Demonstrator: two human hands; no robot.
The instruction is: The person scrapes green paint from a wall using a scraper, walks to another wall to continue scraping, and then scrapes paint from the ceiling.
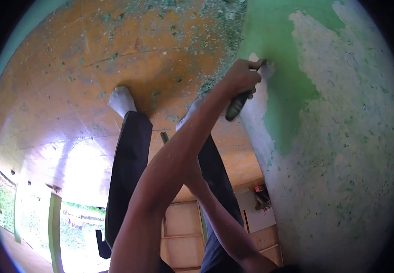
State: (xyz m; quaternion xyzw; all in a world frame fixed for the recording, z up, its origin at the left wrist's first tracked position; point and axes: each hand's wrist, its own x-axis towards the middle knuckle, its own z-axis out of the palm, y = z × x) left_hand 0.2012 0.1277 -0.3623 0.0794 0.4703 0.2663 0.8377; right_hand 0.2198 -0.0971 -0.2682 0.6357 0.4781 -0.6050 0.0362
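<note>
Held up at the wall, my left hand [242, 79] is closed around a scraper with a dark green handle [237, 107]. The scraper's thin end is by the painted wall surface, near the edge of a pale bared patch [260, 93]. Green paint [286, 104] lies right of it. My right forearm [220, 218] passes behind my left forearm, which hides the right hand. A short stick-like end [164, 137] shows beyond the left forearm; whether the right hand holds it cannot be made out.
Green paint flakes [220, 41] litter the orange-brown floor [160, 59] along the wall's foot. My feet [122, 100] stand on the floor in pale socks. Bright openings [78, 232] show greenery at lower left. A wooden panelled surface [184, 220] and a pale board [256, 216] appear at the bottom.
</note>
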